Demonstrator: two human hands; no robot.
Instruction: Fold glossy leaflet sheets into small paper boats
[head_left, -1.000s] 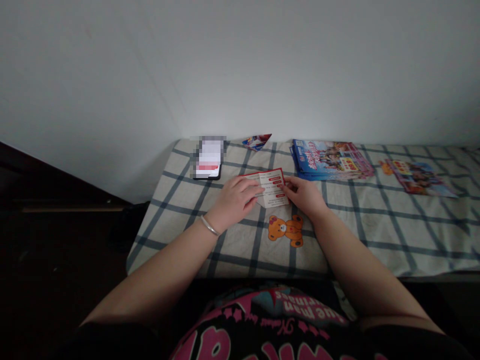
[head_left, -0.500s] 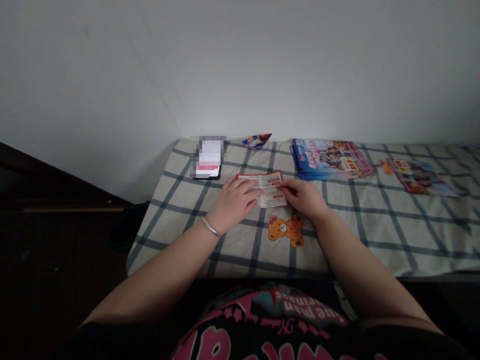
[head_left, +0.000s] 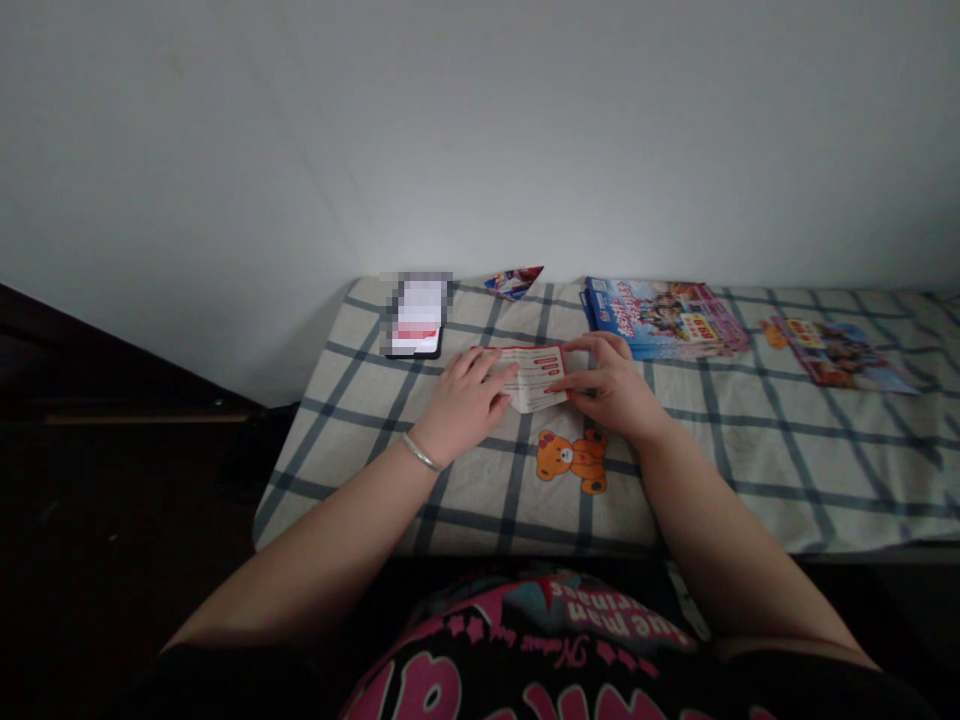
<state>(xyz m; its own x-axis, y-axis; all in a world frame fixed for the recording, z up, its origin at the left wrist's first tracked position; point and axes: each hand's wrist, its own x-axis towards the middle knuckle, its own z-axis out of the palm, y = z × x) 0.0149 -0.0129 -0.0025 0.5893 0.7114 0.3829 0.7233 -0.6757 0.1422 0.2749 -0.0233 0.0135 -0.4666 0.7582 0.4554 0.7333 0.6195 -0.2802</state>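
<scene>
Printed paper (head_left: 534, 380) on checked cloth (head_left: 480, 510): left hand (head_left: 465, 402) flat across left part, fingers spread; right hand (head_left: 613, 385) at right edge, fingers parted, pinch unclear; even pressure should keep crease straight

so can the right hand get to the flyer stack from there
Likely yes: the right hand is close by the near left corner of the flyer stack, with nothing seen between, though its fingers are on the printed sheet.
</scene>
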